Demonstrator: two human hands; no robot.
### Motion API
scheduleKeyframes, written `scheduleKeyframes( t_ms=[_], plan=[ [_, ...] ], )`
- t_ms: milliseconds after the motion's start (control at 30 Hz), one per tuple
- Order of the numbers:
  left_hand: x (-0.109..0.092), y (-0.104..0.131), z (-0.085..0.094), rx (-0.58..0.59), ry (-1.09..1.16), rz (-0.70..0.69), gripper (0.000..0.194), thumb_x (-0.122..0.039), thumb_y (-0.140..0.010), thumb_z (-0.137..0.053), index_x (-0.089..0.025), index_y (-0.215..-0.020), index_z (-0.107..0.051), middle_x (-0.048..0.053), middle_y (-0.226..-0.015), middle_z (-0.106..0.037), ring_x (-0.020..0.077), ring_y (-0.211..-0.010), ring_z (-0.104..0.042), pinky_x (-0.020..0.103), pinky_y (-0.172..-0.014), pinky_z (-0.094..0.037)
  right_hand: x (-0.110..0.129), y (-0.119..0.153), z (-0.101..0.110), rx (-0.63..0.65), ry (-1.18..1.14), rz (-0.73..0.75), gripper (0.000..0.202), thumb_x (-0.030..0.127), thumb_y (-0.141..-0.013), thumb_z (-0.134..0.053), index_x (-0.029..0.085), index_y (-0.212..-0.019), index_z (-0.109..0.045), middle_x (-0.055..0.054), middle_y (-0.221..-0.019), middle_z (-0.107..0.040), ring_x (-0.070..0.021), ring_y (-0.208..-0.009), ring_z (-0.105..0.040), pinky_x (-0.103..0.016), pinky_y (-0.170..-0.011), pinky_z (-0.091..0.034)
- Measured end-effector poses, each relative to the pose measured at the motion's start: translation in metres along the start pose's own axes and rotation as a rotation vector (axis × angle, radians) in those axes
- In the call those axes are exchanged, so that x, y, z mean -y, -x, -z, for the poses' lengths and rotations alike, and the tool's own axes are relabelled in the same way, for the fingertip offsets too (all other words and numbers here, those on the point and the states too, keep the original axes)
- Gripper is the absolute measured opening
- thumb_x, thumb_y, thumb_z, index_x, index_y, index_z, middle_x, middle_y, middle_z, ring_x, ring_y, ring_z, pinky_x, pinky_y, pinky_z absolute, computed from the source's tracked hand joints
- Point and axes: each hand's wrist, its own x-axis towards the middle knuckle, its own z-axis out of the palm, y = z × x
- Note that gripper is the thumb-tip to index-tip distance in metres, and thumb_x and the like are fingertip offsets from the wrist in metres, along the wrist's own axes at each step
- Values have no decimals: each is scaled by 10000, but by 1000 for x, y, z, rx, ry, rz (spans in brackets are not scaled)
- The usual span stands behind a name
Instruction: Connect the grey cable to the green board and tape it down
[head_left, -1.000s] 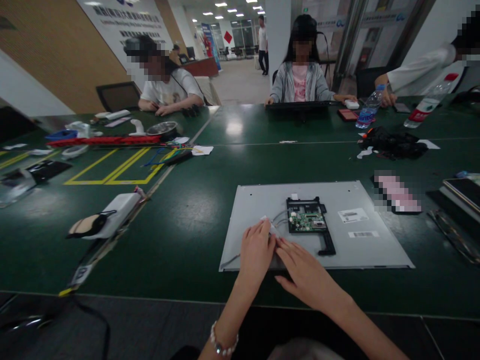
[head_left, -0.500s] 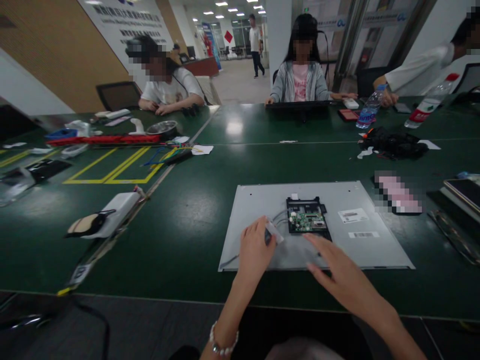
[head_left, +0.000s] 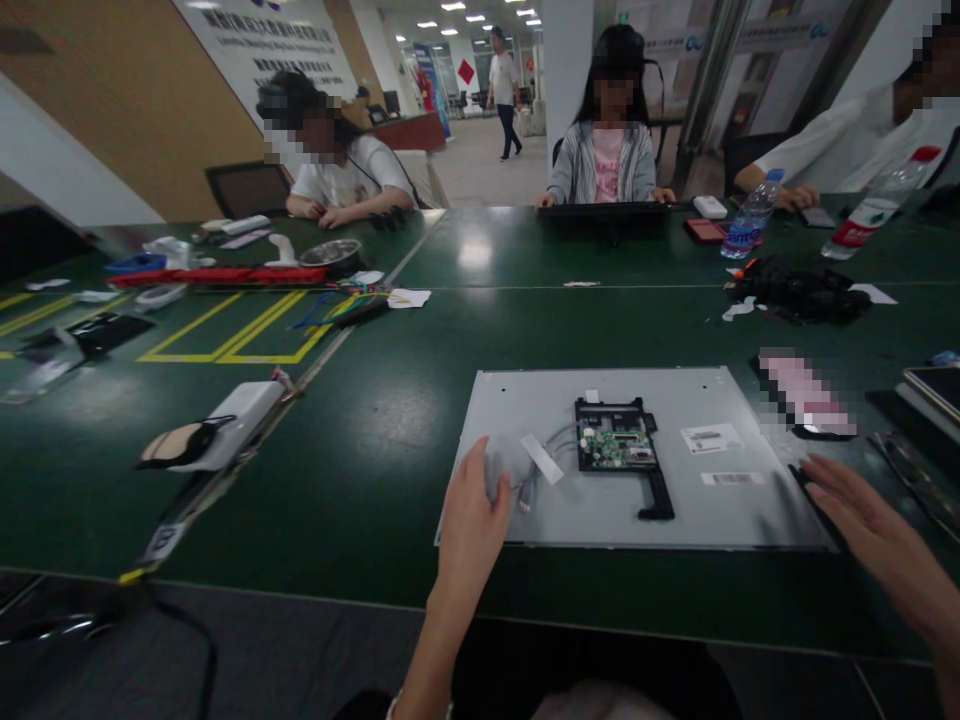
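A flat grey metal panel (head_left: 600, 525) lies on the green table. Near its middle sits a black bracket (head_left: 660, 495) with a green circuit board (head_left: 615, 450) on it. Grey cables run left from the board, under a strip of white tape (head_left: 541, 460), to a small connector (head_left: 525, 495). My left hand (head_left: 474, 500) is over the panel's left part, thumb and fingers apart, holding nothing. By the panel's right edge is my right hand (head_left: 862, 510), its fingers stretched out and nothing in it. White labels (head_left: 712, 438) are stuck on the panel's right part.
A pink phone (head_left: 806, 395) lies beyond the panel's right corner, near stacked notebooks (head_left: 934, 395). At the left are a white box (head_left: 244, 425) and wires (head_left: 352, 308). Two bottles (head_left: 754, 215) stand at the far right. People sit across the table; one person walks behind.
My left hand has let go of the taped cable and moved left. My right hand has moved right, from the bracket to the panel's right edge. The bracket's lower arm now shows.
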Motion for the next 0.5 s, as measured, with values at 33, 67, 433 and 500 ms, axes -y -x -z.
scheduleKeyframes(
  t_ms=[33, 67, 433, 500],
  plan=[
    [-2, 1, 1, -17, -20, -4, 463, -246, -917, -456, -145, -1364, -389, 155, -1317, -520, 286, -1232, -502, 482, -1028, -414, 2, 1, -2, 25, -41, -11, 548, 573, -851, -488, 274, -1308, -538, -54, -1396, -532, -305, -1280, -479, -481, -1074, -364],
    [-6, 3, 1, -38, -37, -19, 463, -238, -918, -453, -150, -1368, -386, 154, -1328, -512, 288, -1242, -492, 490, -1030, -413, 5, 2, -3, 56, -83, -33, 541, 571, -850, -496, 284, -1306, -539, -45, -1420, -507, -303, -1312, -441, -488, -1097, -320],
    [-104, 39, -28, 266, 119, -438, 442, -114, -889, -445, -179, -1326, -437, 101, -1334, -529, 206, -1246, -491, 415, -1053, -439, 38, 5, -12, 55, -307, -158, 648, 529, -780, -592, 245, -1354, -492, -88, -1372, -552, -301, -1316, -435, -455, -1113, -293],
    [-113, 40, -36, 301, 111, -445, 443, -121, -886, -457, -171, -1325, -434, 104, -1368, -501, 216, -1279, -461, 436, -1074, -418, 39, 6, -15, 60, -317, -152, 637, 525, -786, -590, 256, -1354, -488, -84, -1385, -539, -296, -1320, -431, -451, -1112, -297]
  ],
)
